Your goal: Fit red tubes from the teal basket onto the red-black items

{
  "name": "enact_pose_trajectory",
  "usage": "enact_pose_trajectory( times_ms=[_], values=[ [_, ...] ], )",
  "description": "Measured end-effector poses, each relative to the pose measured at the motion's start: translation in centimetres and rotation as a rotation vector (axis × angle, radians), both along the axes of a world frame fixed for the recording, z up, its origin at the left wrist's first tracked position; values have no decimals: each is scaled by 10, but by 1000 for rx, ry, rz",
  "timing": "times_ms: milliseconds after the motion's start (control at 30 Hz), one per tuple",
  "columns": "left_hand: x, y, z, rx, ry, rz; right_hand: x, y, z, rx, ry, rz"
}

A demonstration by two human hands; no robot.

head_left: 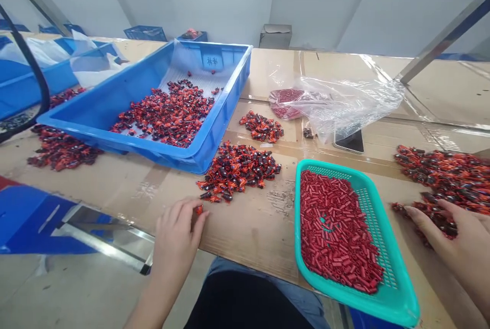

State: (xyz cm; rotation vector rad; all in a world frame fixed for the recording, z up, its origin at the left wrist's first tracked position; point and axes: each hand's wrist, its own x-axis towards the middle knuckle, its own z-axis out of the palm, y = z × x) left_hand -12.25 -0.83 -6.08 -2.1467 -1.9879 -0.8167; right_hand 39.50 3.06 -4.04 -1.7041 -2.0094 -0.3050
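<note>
My left hand (176, 234) rests on the cardboard-covered table near its front edge, fingers curled round a small red and black part (198, 210). Just beyond it lies a pile of the same red and black parts (239, 169). My right hand (454, 237) lies at the right edge, fingers stretched flat onto another heap of those parts (447, 178). Between my hands stands a teal basket (390, 278) filled with short red tubes (333, 229).
A large blue crate (225, 130) at the middle left holds several more parts, with loose heaps to its left (57, 150) and a small pile (262, 127) behind. A clear plastic bag (340, 101) covers a dark phone (349, 141). More blue bins stand at far left.
</note>
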Motion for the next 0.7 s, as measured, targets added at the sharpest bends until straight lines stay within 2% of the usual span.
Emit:
enact_pose_trajectory(
  times_ms=[67,100,200,233,300,400,500,633,700],
  values=[
    [12,-1,7,50,-59,-36,-31,-9,14,53,-81,-122],
    [20,-2,12,80,-94,-65,-49,-14,20,27,-71,-82],
    [47,-5,31,134,-220,-202,-99,-22,30,-35,-22,314],
    [56,-6,37,129,-293,-262,-111,-22,28,-37,-35,401],
    [74,-9,46,92,-481,-365,-130,-21,21,-70,-90,437],
    [92,-13,51,28,-723,-414,-140,-17,11,-155,-155,399],
    [101,-16,49,11,-808,-443,-140,-14,12,-208,-166,403],
    [105,-15,49,66,-808,-536,-144,-18,27,-232,-131,390],
    [107,-14,52,89,-773,-574,-151,-25,40,-289,26,425]
  ],
)
